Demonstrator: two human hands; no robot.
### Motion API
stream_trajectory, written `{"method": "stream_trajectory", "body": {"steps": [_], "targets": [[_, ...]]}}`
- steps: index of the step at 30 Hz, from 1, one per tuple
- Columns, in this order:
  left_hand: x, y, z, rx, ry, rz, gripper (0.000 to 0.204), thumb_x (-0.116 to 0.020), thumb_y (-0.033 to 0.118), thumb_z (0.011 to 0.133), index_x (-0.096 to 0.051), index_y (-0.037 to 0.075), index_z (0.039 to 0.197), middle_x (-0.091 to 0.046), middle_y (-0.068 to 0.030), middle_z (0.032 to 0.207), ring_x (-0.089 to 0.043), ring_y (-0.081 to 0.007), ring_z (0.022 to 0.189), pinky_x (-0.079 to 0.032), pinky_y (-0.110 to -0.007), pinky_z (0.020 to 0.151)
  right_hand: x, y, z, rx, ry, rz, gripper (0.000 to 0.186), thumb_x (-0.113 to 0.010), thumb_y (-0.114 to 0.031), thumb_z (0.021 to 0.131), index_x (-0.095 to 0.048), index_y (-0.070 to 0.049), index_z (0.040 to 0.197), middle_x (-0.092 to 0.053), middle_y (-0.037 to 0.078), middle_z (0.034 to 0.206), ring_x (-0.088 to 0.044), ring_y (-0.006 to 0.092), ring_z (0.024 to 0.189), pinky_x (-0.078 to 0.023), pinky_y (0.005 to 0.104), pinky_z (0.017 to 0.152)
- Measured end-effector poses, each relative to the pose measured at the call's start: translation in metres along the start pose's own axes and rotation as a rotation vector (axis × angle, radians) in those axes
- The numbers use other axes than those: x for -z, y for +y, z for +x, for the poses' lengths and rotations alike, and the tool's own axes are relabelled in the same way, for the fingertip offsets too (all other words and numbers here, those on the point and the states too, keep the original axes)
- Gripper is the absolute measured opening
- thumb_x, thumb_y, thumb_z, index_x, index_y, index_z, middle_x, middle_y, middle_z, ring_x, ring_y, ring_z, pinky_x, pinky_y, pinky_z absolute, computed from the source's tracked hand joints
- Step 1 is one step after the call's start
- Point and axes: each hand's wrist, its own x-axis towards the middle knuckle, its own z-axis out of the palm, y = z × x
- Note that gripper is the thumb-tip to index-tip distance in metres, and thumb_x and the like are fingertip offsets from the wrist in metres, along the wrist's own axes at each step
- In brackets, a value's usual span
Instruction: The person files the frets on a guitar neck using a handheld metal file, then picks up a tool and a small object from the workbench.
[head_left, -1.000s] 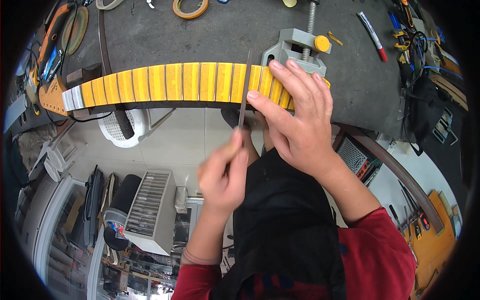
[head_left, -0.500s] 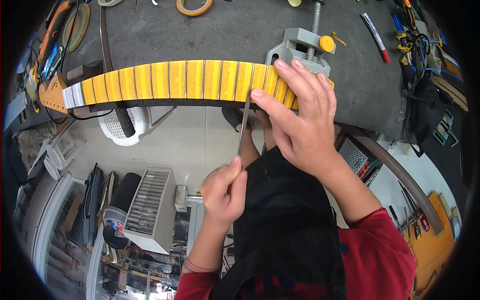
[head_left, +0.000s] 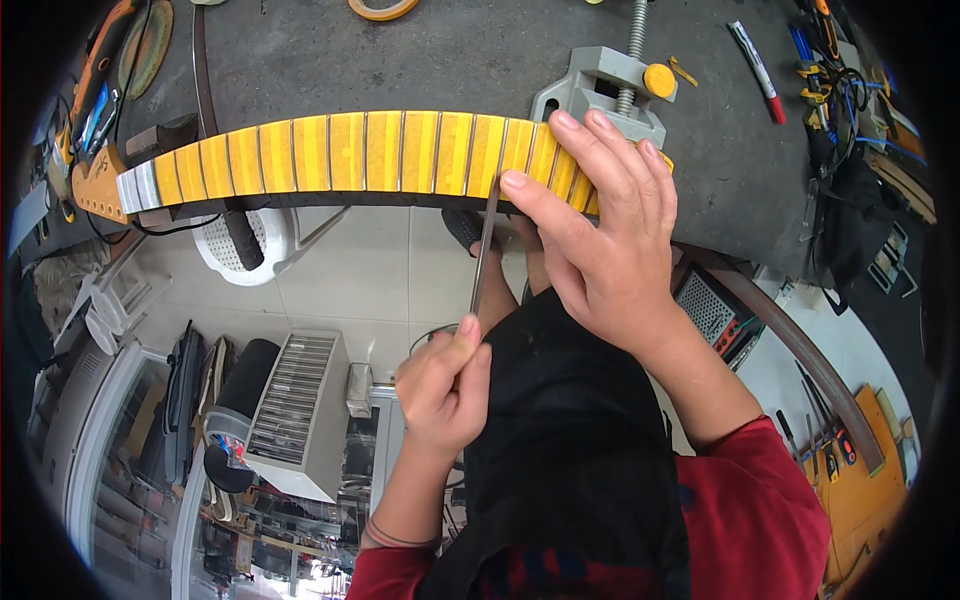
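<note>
A guitar neck [head_left: 346, 150] lies across the bench edge, its fretboard covered in yellow tape strips between bare metal frets. Pale tape covers its end by the wooden headstock [head_left: 98, 185] at left. My left hand [head_left: 445, 385] is closed around the lower end of a thin metal file [head_left: 485, 245], pointing up at the neck's near edge. The file's tip meets the edge beside a fret. My right hand [head_left: 610, 215] lies over the neck's right part with fingers stretched out. One of its fingertips is at the file's tip. Its palm side is hidden.
Behind my right hand is a grey vise [head_left: 600, 75] with a threaded rod. A marker [head_left: 757, 70] and a tape roll [head_left: 383, 8] lie on the dark bench. Tools crowd both sides. Below are a white stool [head_left: 285, 245] and a slatted-front box [head_left: 297, 410].
The view has shifted slightly, so the neck and bench sit a little higher and further left. My left hand has moved slightly with the file; my right hand keeps its place on the neck.
</note>
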Motion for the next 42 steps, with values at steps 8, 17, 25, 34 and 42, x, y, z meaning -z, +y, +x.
{"method": "stream_trajectory", "body": {"steps": [8,17,25,34,42], "targets": [[-0.013,0.010,0.053,0.077,-0.028,-0.027,0.032,-0.074,-0.009,0.097,-0.073,-0.008,0.130,-0.081,-0.0177,0.107,-0.075,-0.0127,0.089,-0.059,-0.027,0.081,0.001,-0.001,0.002,-0.014,0.018,-0.002,0.062,-0.077,-0.011,0.087,-0.070,-0.032,0.144,-0.056,0.007,0.164,-0.050,0.0293,0.154,-0.026,0.0515,0.129],[-0.015,0.019,0.079,0.112,-0.044,0.003,0.033,-0.074,-0.010,0.098,-0.073,-0.008,0.130,-0.082,-0.0194,0.110,-0.076,-0.0129,0.090,-0.059,-0.027,0.082,0.001,-0.004,0.005,-0.013,0.010,0.009,0.059,-0.075,-0.011,0.089,-0.070,-0.031,0.145,-0.056,0.007,0.163,-0.050,0.0294,0.154,-0.027,0.0514,0.129],[0.000,0.003,-0.006,-0.013,-0.007,0.057,0.040,-0.074,-0.014,0.094,-0.073,-0.005,0.133,-0.072,-0.0152,0.082,-0.066,-0.0193,0.063,-0.052,-0.029,0.060,0.000,-0.001,0.002,-0.010,0.024,-0.017,0.061,-0.075,-0.010,0.088,-0.070,-0.031,0.145,-0.056,0.007,0.164,-0.050,0.0296,0.154,-0.026,0.0513,0.129],[-0.019,0.014,0.057,-0.005,0.018,0.047,0.034,-0.074,-0.013,0.094,-0.075,-0.006,0.128,-0.070,-0.0146,0.078,-0.067,-0.0212,0.062,-0.053,-0.031,0.060,0.003,-0.002,0.002,-0.026,-0.007,0.011,0.061,-0.073,-0.007,0.090,-0.070,-0.031,0.145,-0.055,0.009,0.164,-0.050,0.0324,0.154,-0.026,0.0535,0.129],[-0.018,0.018,0.065,0.052,-0.029,0.078,0.033,-0.073,-0.009,0.099,-0.073,-0.006,0.132,-0.078,-0.0088,0.094,-0.062,-0.0052,0.075,-0.052,-0.023,0.067,-0.001,-0.002,0.003,-0.007,0.025,0.000,0.061,-0.072,-0.009,0.090,-0.069,-0.031,0.146,-0.057,0.007,0.163,-0.051,0.0290,0.153,-0.026,0.0508,0.128]]}}
